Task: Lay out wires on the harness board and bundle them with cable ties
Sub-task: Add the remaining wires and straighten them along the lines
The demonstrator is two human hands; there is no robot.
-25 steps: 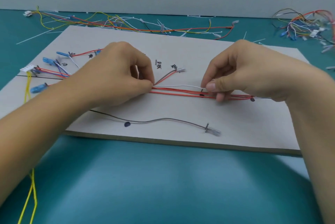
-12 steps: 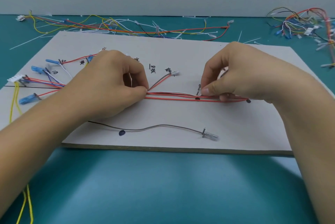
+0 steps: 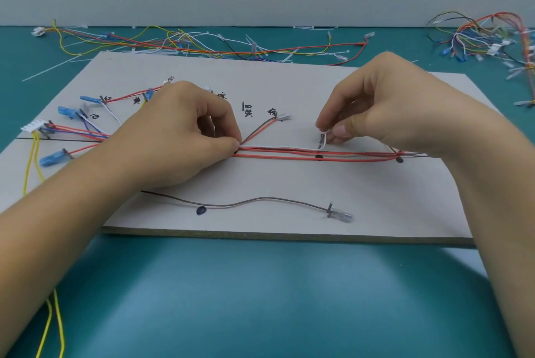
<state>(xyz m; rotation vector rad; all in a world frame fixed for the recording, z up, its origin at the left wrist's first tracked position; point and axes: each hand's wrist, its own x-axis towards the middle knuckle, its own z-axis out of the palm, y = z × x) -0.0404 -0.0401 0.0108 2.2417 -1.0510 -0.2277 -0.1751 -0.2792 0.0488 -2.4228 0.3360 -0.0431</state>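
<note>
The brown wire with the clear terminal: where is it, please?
Head view: the brown wire lies centrally near the board's front edge, below the red wires.

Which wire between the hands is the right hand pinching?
The white wire: the right hand pinches its upturned end; the red wires lie flat.

Teal table (image 3: 260, 299): harness board (image 3: 289, 186), loose wire tangles (image 3: 202, 44) behind, yellow wires (image 3: 55, 325) front-left

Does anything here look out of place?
One brown wire with a clear end cap lies wavy near the front edge of the grey board, apart from the red wire bundle. Loose coloured wires and white cable ties litter the teal table behind.
</note>
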